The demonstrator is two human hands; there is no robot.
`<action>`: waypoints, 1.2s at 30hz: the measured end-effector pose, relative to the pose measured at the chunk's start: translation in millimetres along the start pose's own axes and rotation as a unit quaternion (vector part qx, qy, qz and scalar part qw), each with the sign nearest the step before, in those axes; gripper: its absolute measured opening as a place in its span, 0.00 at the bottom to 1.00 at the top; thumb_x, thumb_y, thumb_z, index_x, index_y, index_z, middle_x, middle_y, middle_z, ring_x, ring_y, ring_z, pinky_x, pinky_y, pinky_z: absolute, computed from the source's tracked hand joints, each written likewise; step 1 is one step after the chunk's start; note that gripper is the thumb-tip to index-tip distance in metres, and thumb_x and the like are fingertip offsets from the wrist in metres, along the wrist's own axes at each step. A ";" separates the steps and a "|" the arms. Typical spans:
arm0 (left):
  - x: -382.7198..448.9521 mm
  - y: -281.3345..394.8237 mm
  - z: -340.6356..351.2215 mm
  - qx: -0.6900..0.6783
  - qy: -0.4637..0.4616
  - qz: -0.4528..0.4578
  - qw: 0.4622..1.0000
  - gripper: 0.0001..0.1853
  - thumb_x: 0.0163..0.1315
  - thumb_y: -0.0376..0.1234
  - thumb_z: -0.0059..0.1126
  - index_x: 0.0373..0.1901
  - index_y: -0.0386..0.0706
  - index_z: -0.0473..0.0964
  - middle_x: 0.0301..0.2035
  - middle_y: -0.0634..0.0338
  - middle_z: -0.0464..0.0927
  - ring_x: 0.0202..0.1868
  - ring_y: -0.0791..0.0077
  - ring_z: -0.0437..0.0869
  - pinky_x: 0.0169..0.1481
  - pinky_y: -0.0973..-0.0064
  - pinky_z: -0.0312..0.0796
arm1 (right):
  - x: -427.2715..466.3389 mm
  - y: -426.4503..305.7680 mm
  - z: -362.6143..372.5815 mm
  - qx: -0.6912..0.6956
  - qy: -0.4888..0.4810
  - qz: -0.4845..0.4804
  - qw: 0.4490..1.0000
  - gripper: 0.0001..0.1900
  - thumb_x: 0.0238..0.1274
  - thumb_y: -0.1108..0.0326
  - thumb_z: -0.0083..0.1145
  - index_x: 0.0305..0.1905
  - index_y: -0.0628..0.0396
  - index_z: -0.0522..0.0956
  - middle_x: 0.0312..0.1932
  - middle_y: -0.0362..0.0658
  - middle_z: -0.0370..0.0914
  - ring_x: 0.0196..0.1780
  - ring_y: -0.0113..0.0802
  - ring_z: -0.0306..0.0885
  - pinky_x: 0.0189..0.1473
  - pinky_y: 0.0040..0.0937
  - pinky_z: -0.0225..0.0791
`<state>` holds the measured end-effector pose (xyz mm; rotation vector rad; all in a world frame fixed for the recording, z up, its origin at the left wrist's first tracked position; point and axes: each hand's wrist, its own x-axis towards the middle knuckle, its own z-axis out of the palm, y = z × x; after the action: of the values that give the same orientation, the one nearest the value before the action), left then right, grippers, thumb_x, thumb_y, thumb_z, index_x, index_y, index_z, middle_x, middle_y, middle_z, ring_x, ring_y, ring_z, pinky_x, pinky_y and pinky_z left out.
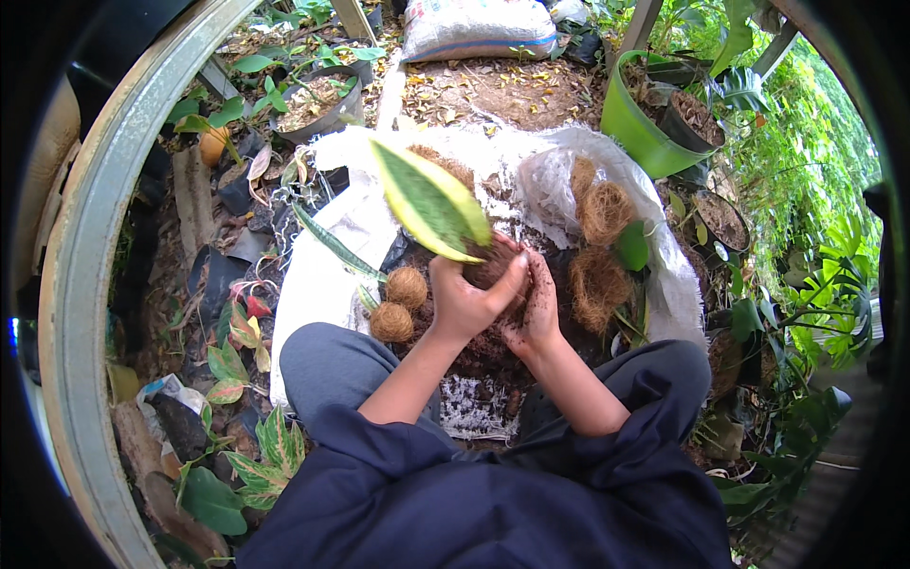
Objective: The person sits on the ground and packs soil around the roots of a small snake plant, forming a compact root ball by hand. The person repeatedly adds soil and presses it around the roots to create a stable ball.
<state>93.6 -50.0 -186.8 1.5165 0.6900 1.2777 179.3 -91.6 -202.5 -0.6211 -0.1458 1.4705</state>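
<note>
Both hands cup a ball of dark soil (495,267) at the base of a snake plant leaf (430,199) with yellow margins, which tilts up to the left. My left hand (466,295) closes on the ball's near left side, thumb across it. My right hand (534,306), smeared with soil, presses the right side. Below them loose soil (483,352) lies on a white woven sack (320,291). Two fibre-wrapped balls (406,287) (391,322) rest left of the hands, by a slender variegated leaf (338,242). To the right are clumps of coconut fibre (599,288) and a clear plastic bag (547,186).
A green pot (629,117) stands beyond the sack at the right, and a dark pot (323,107) at the back left. A filled white sack (480,28) lies at the far side. A curved frame (85,284) runs along the left; potted plants flank both sides.
</note>
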 end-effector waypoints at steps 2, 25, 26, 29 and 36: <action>-0.2 4.1 3.9 0.000 0.105 0.010 0.994 0.11 0.54 0.25 0.65 0.39 0.33 0.77 0.35 0.56 0.82 0.37 0.74 0.83 0.45 0.76 0.75 | 0.2 1.7 4.7 0.004 -0.089 -0.082 0.993 0.22 0.73 0.53 0.38 0.58 0.59 0.70 0.58 0.48 0.73 0.62 0.39 0.70 0.67 0.38 0.59; -2.4 -2.7 -9.6 -0.073 -0.107 -0.031 0.991 0.20 0.47 0.24 0.70 0.43 0.38 0.71 0.41 0.55 0.77 0.47 0.69 0.78 0.56 0.69 0.70 | -1.7 -20.4 1.6 0.000 0.020 0.138 0.990 0.21 0.71 0.54 0.36 0.55 0.54 0.73 0.54 0.43 0.75 0.57 0.35 0.74 0.61 0.35 0.67; 4.4 -1.4 -13.2 0.004 -0.122 0.000 0.993 0.23 0.47 0.24 0.70 0.45 0.38 0.71 0.41 0.55 0.77 0.46 0.71 0.78 0.56 0.71 0.70 | 0.5 -21.6 5.4 0.012 -0.007 0.133 0.991 0.20 0.70 0.55 0.36 0.56 0.53 0.73 0.55 0.43 0.75 0.57 0.35 0.74 0.62 0.36 0.66; 10.9 5.4 -17.9 -0.016 -0.126 -0.006 0.992 0.32 0.46 0.26 0.73 0.54 0.37 0.69 0.44 0.54 0.77 0.49 0.70 0.78 0.58 0.70 0.70 | -3.7 -27.8 11.7 0.036 0.029 0.168 0.985 0.21 0.70 0.57 0.36 0.57 0.55 0.73 0.56 0.44 0.75 0.58 0.35 0.73 0.62 0.37 0.66; -1.0 -6.4 -8.7 0.074 -0.129 0.128 0.981 0.30 0.43 0.29 0.76 0.50 0.38 0.70 0.44 0.54 0.77 0.50 0.65 0.78 0.56 0.66 0.70 | -3.0 -16.5 5.2 -0.106 -0.002 -0.002 0.994 0.21 0.71 0.56 0.37 0.57 0.58 0.72 0.54 0.44 0.76 0.56 0.37 0.75 0.60 0.36 0.68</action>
<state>86.2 -45.9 -193.6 1.9023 0.4387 1.2062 191.0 -92.5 -189.5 -0.7880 -0.3091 1.4642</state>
